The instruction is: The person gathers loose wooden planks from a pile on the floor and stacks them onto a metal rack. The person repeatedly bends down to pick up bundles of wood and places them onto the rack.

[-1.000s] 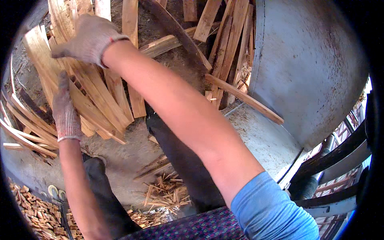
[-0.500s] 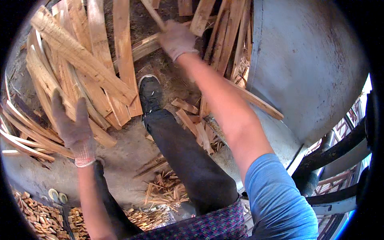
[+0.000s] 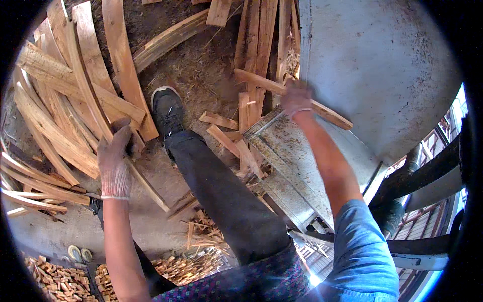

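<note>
My left hand (image 3: 114, 158), in a dirty knitted glove, is closed around a long, narrow wooden strip (image 3: 83, 70). The strip slants from the upper left down past my fingers, and its near end points toward my leg. Off to the right, my gloved right hand (image 3: 297, 98) grips a shorter wooden slat (image 3: 329, 115) near its middle. That slat lies across the edge of a worn metal machine table (image 3: 294, 156), beside a large grey metal panel (image 3: 377, 65). My right fingertips are partly hidden and slightly blurred.
Long boards (image 3: 118, 45) lean in a loose pile at the left, with more upright boards (image 3: 256, 45) beyond the machine. Short offcuts (image 3: 226, 138) lie by my shoe (image 3: 168, 108). Small wood blocks (image 3: 60, 279) are heaped at the lower left. Dark curved machine parts (image 3: 422, 186) stand at right.
My left hand has closed on the long strip, having been open before. My right hand has left the far strip it held and come right and nearer, onto the slat at the machine.
</note>
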`<state>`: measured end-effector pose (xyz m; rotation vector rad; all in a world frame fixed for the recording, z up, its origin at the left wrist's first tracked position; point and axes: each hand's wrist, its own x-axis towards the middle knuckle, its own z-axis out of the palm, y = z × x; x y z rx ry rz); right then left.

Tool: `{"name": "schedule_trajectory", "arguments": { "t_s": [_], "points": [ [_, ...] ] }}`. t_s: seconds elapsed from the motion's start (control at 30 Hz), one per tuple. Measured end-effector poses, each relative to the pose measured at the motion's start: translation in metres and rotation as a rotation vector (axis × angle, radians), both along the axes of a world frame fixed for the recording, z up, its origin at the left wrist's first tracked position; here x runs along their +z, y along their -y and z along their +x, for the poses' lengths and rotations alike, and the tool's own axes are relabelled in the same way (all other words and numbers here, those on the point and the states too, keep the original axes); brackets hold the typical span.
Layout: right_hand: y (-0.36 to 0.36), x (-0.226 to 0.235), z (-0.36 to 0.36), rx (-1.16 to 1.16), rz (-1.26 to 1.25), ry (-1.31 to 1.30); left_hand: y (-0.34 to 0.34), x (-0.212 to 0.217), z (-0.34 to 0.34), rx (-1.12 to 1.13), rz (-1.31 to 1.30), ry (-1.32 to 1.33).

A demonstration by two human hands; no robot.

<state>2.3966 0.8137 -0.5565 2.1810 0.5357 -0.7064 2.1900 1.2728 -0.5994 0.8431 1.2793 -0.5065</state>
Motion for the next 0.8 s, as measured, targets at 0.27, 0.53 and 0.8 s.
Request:
{"name": "schedule_trajectory", "arguments": {
  "t_s": [0.27,0.53,0.8],
  "points": [
    [-0.070,0.066,0.037,-0.496,-0.001,-0.755,-0.027,0.042,-0.057,0.026,0.081,-0.003],
    [-0.273,0.032,-0.011,-0.771,0.740,-0.697,-0.108,0.061,-0.111,0.225,0.264,-0.061],
    [-0.440,-0.102,-0.022,-0.502,0.930,-0.547,-0.281,0.006,-0.218,-0.035,0.672,-0.268]
  ]
}}
